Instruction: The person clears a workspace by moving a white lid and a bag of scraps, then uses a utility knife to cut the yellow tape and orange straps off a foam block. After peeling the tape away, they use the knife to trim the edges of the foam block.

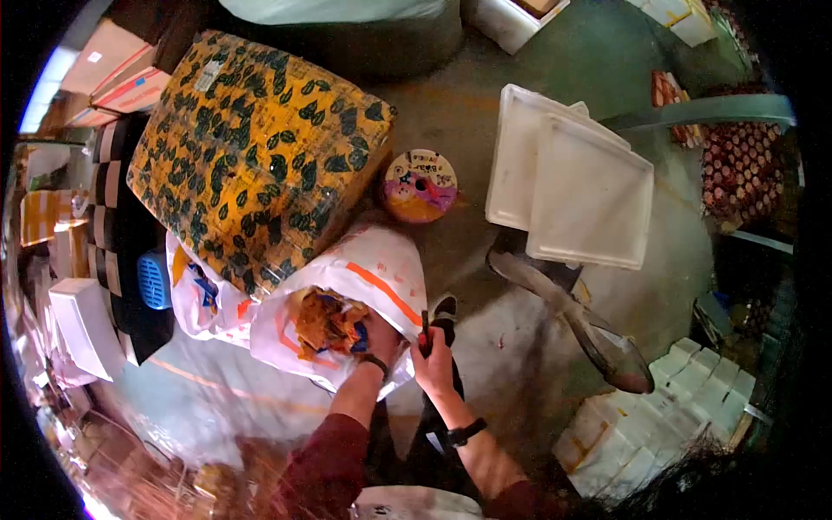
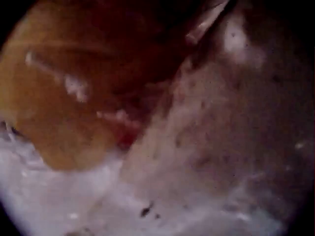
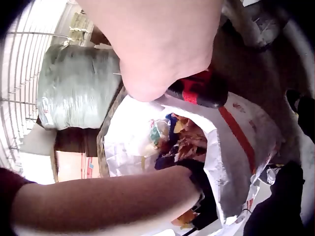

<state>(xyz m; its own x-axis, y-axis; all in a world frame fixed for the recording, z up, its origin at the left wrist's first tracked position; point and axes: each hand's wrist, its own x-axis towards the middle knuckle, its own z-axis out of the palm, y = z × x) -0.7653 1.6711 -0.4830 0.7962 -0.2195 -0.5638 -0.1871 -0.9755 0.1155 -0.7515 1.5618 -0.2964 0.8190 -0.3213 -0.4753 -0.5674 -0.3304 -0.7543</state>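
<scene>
A white woven sack (image 1: 394, 269) with an orange stripe stands with its mouth spread, crumpled orange, brown and blue wrappers (image 1: 325, 322) inside. My left hand (image 1: 383, 341) reaches into the mouth beside them, its fingers hidden. The left wrist view is blurred, with orange-brown material (image 2: 64, 128) against a pale surface. At the sack's right rim, my right hand (image 1: 433, 366) grips a black and red handle (image 1: 425, 334). In the right wrist view, the right hand (image 3: 157, 49) covers part of that handle (image 3: 199, 91), above the sack's opening.
A large yellow box (image 1: 251, 147) with black leaf patterns stands behind the sack. Near it lies a round ribbon spool (image 1: 420, 186). White trays (image 1: 589, 191) lie to the right, white foam boxes (image 1: 676, 407) at lower right. A blue basket (image 1: 154, 280) is at left.
</scene>
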